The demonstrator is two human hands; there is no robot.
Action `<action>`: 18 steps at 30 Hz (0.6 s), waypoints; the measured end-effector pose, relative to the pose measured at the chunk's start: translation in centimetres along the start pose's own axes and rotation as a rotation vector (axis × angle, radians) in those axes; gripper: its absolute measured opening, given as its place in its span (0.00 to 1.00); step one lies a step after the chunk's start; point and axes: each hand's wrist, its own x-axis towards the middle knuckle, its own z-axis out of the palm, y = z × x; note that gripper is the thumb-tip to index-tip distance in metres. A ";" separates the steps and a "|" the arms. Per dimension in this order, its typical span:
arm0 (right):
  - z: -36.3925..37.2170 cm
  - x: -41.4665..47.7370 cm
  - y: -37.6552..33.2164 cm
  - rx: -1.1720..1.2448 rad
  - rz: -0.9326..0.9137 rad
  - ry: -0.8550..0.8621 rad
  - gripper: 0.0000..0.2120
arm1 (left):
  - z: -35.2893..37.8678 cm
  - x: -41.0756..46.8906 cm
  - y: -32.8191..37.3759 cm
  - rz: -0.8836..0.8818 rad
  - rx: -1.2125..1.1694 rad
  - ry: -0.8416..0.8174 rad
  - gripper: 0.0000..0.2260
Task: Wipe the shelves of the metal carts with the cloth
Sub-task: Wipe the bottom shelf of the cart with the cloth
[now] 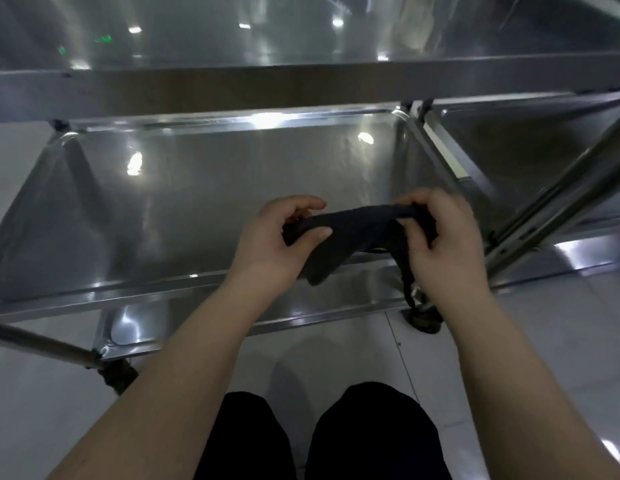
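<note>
Looking straight down at a stainless metal cart (232,88). Dark cloth (353,233) held up in the air, stretched between both hands, above the near edge of the middle shelf (197,209); no contact with the steel.

Left hand (274,240) gripping the cloth's left end, thumb on top, fingers (306,204) curled round behind it. Right hand (447,247) gripping the right end, fingers (415,202) curled over the bunched fabric. Fold of cloth drooping below the left palm. Thin dark strand (407,289) dangling from the cloth by the right wrist.

Top shelf (232,32) across the upper part of the view, glossy, full of light reflections. Lower shelf (139,327) showing beneath the middle one at the near side. Second cart (530,150) just beside the first, on the right, corner posts close together.

Caster (424,322) below the right wrist; another caster (116,375) at lower left. Pale tiled floor (42,427) underneath. Black trouser legs (370,441) at the bottom edge, between the forearms.
</note>
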 end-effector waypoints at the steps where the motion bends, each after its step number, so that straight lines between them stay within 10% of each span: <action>1: -0.5 -1.3 0.4 -0.022 -0.009 0.008 0.13 | 0.9 -0.8 -0.3 -0.013 0.013 -0.059 0.18; 14: 6.5 -18.2 18.2 -0.222 0.185 -0.525 0.14 | 15.8 -7.7 -16.6 -0.310 0.320 -0.681 0.06; 18: 8.4 -15.2 20.3 -0.509 0.169 -0.599 0.14 | 19.3 -6.3 -19.7 -0.352 0.248 -0.600 0.05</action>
